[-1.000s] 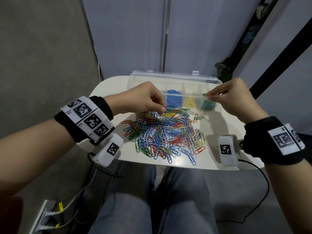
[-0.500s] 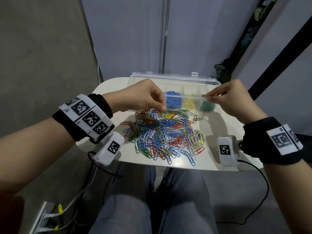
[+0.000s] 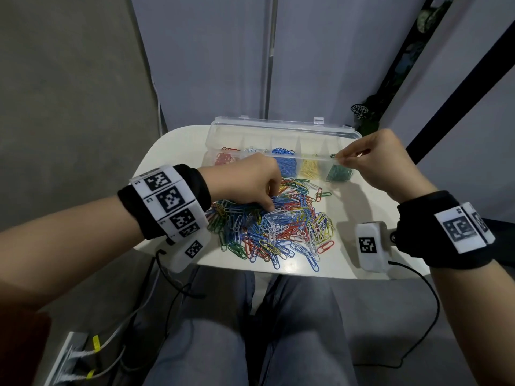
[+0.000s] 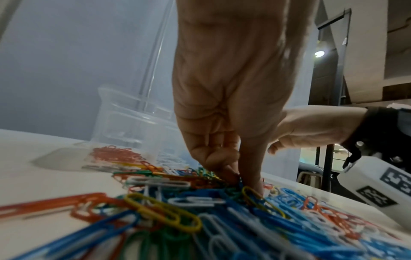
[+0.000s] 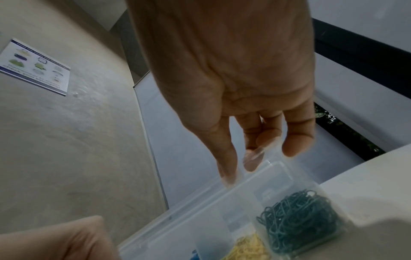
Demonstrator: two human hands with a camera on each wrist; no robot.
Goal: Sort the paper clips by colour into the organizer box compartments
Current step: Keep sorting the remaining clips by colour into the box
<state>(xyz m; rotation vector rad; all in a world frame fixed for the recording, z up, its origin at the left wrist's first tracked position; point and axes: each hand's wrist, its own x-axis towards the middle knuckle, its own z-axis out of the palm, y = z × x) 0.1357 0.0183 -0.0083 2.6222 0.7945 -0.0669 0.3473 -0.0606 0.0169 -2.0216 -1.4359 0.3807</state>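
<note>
A heap of mixed paper clips (image 3: 278, 227) lies mid-table. Behind it stands the clear organizer box (image 3: 278, 129), holding red (image 3: 223, 158), white (image 3: 252, 150), blue (image 3: 287, 164), yellow (image 3: 309, 168) and green (image 3: 338, 174) clips in separate compartments. My left hand (image 3: 269, 206) reaches down into the heap's far part; in the left wrist view its thumb and finger (image 4: 241, 179) pinch what looks like a blue clip there. My right hand (image 3: 338, 157) hovers over the green compartment (image 5: 298, 221) and pinches a green clip (image 3: 332, 156); in the right wrist view the fingertips (image 5: 227, 174) are blurred and the clip does not show.
The small white table (image 3: 178, 146) ends just in front of the heap, with my knees below its edge. The box lid (image 3: 281, 123) stands open at the back against a grey wall. Cables hang from both wrist units.
My left hand has moved from the heap's far edge near the blue compartment down into the heap, uncovering the red and white compartments. The right hand has stayed over the green compartment.
</note>
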